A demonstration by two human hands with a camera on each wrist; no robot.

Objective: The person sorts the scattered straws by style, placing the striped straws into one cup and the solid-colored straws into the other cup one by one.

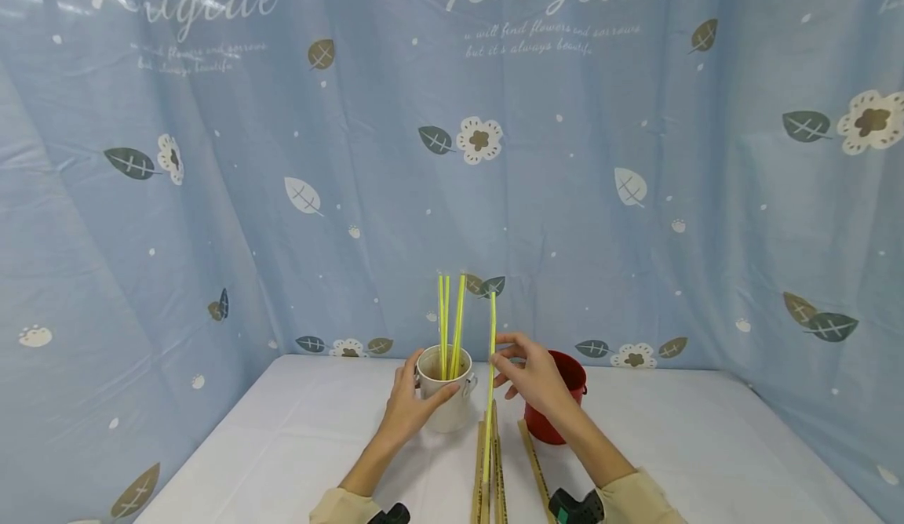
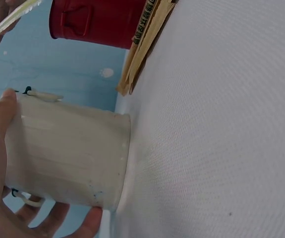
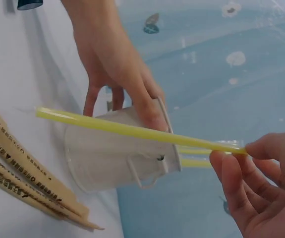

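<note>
My left hand (image 1: 406,405) grips a small white metal bucket (image 2: 68,153), thumb at the rim and fingers around its side. Several yellow straws (image 1: 457,328) stand upright inside it, leaning slightly apart. To the right of the bucket, my right hand (image 1: 537,379) pinches one more yellow straw (image 3: 112,130) between thumb and fingers, near one end. Clear wrapping film shows at that straw's ends. In the head view it is held nearly upright, its lower part overlapping some brown paper-wrapped sticks (image 1: 500,473) with printed lettering.
A red bucket (image 1: 544,430) stands behind my right hand, partly covered by it. One paper-wrapped stick (image 1: 537,469) lies apart from the others, in front of the red bucket. The table has a white cloth (image 1: 304,422); a blue patterned curtain (image 1: 395,194) hangs behind and at the sides.
</note>
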